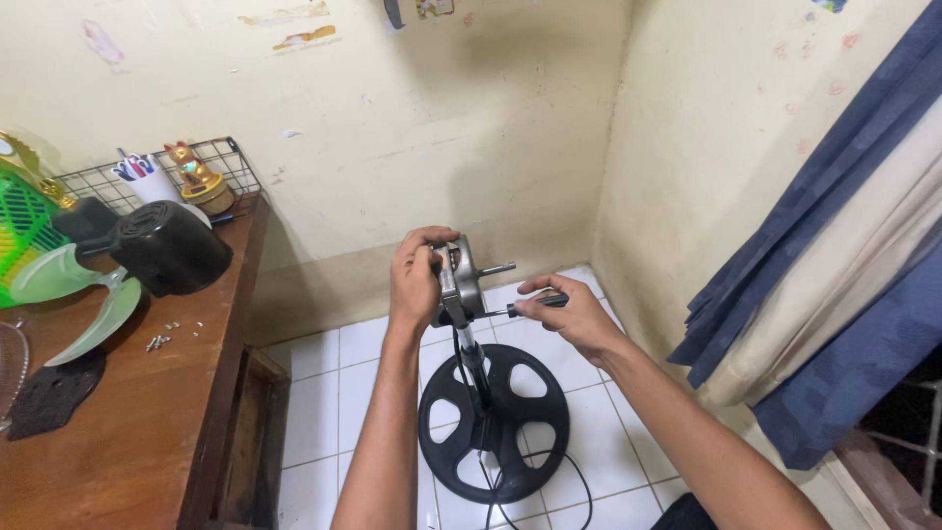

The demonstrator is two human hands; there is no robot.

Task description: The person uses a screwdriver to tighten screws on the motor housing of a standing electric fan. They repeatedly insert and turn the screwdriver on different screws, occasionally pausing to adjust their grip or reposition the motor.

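A white tiled floor (343, 393) fills the corner between two pale yellow walls, with blue and cream curtains (844, 275) hanging along the right side. A brown wooden table (128, 422) stands at the left. On the table lie a black domed plastic motor cover (172, 247), a translucent green fan blade (78, 294), a wire rack (211, 162) holding a white cup (147, 182) and a golden cat figurine (196, 177), and a few small loose screws (162, 339).

On the floor stands a round black spoked plastic fan base (496, 422) with a black upright pole (471, 363) and a black power cord (579, 491) trailing off it. At the top of the pole sits the bare grey metal fan motor (461, 280), its shaft pointing to the right.

The left hand (417, 280) grips the motor from its left side, fingers clenched around the housing. The right hand (569, 314) holds a black-handled screwdriver (535, 304), fingers closed on the handle, with the metal tip set against the lower right of the motor.
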